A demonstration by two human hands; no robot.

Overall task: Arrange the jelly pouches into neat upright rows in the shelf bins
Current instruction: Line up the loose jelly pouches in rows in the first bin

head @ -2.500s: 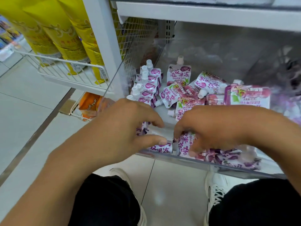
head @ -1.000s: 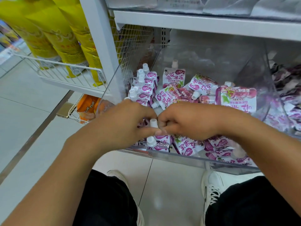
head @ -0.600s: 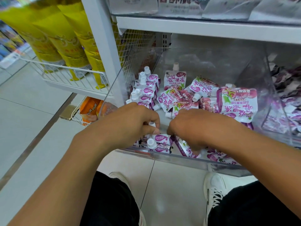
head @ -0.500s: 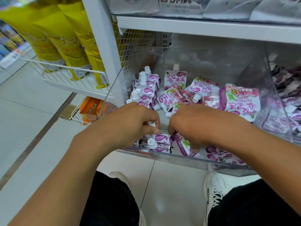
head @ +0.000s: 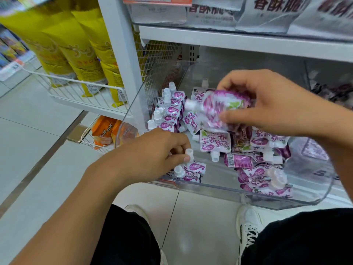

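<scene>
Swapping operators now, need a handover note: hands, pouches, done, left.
Left hand: pinching the cap of an upright pouch at the front left of the clear bin.
Right hand: holding a lifted pouch above the bin, spout pointing left.
Done: upright row along the bin's left wall.
Left: loose pouches lying flat and jumbled across middle and right; stand them into rows.

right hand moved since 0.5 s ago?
Yes. The right hand has risen from the clear bin's front edge toward the back, lifting a jelly pouch above the pile.
</scene>
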